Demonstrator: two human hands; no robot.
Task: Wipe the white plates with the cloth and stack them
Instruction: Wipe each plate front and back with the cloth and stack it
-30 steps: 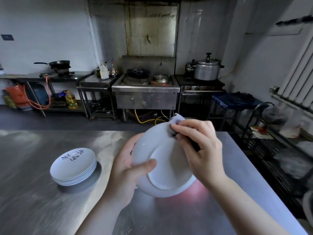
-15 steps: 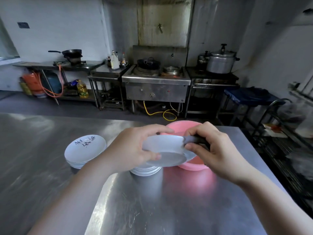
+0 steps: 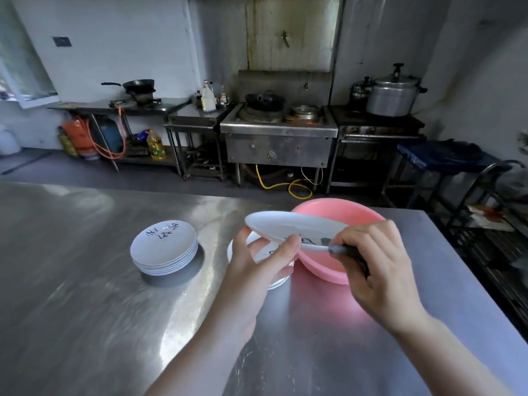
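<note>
- Steel counter (image 3: 85, 310) carries the finished stack (image 3: 164, 250) on my left, well apart.
- My left hand (image 3: 257, 261) pinches the plate (image 3: 288, 228), held above the pink basin (image 3: 323, 267).
- My right hand (image 3: 380, 267) grips the cloth (image 3: 340, 249) against the rim; I'd keep it flat and wipe right round.

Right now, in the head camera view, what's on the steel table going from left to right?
Stack of white plates → left hand → held white plate → right hand gripping the cloth. The pink basin and a second plate pile overlap these, so I leave them out.
</note>
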